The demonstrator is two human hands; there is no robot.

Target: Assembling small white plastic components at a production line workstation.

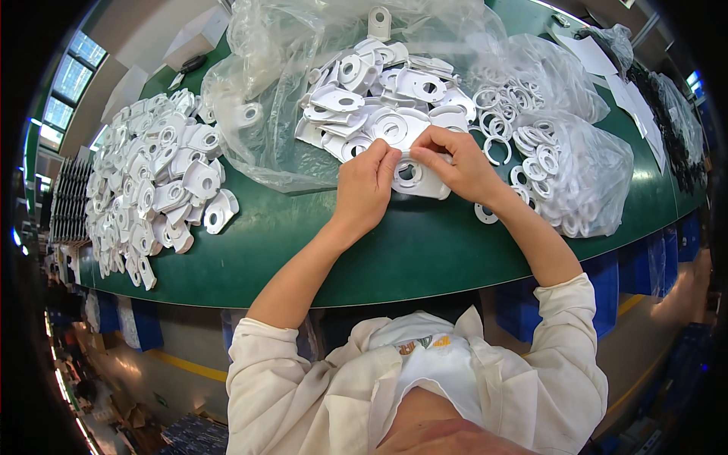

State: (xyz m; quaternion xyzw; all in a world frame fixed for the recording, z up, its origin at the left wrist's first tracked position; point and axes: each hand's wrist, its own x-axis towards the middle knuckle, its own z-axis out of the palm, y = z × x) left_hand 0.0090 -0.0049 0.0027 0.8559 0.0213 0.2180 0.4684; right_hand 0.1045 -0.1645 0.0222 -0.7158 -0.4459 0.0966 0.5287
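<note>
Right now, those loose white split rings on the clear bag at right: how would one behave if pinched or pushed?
The split rings look thin and flat, so probably very light and likely to slide on the green table rather than roll. Each has a gap, so one would probably flex when squeezed. They overlap in a heap on the plastic bag, so neighbours may snag and lift together.

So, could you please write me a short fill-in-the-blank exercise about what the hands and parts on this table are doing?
1. Both hands, left hand and right hand, hold one white plastic ____ part.
2. The table has a ____ top.
3. The loose white rings lie on the person's ____ side.
4. The central pile of parts rests on a clear plastic ____.

Missing words: flat; green; right; bag
</note>
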